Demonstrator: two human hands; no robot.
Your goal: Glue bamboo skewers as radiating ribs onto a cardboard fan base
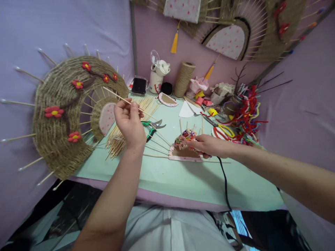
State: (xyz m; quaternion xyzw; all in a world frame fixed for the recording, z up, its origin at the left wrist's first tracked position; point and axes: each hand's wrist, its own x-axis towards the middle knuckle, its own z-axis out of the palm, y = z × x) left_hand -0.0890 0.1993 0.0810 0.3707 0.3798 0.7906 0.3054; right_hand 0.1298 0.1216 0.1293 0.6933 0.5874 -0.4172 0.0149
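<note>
Between the thumb and fingers of my left hand (132,120) is a thin wooden skewer (112,92), slanting down toward the right. My right hand (210,144) is closed around a glue gun (186,135) with a colourful pattern and a black cord (225,181). The glue gun is over a half-round cardboard piece (184,153) edged in pink-dotted fabric, partly covering it. Several skewers fan out from the curved edge of this piece. Under and beside my left hand lie a pile of loose skewers (116,143) and green-handled pruning shears (154,127).
A large twine-wrapped fan with red flowers (56,146) leans at the left. Along the back stand a white bottle-like container (156,78), a twine spool (184,80) and a black ink pad (139,85). Yellow-handled scissors (225,130) and colourful pipe cleaners (248,118) lie at the right.
</note>
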